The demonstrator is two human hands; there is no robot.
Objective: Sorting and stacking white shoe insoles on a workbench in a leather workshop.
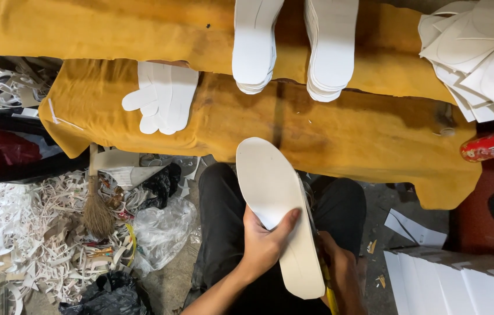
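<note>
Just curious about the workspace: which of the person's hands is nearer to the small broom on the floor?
Left. The left hand, gripping the insole, sits closer to the broom; the right hand lies behind the insole, farther away.

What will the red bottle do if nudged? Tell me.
The red bottle lies on its side at the edge of the yellow cloth, so it would probably roll. Being round and smooth, it may slip off. Its weight cannot be told.
</note>
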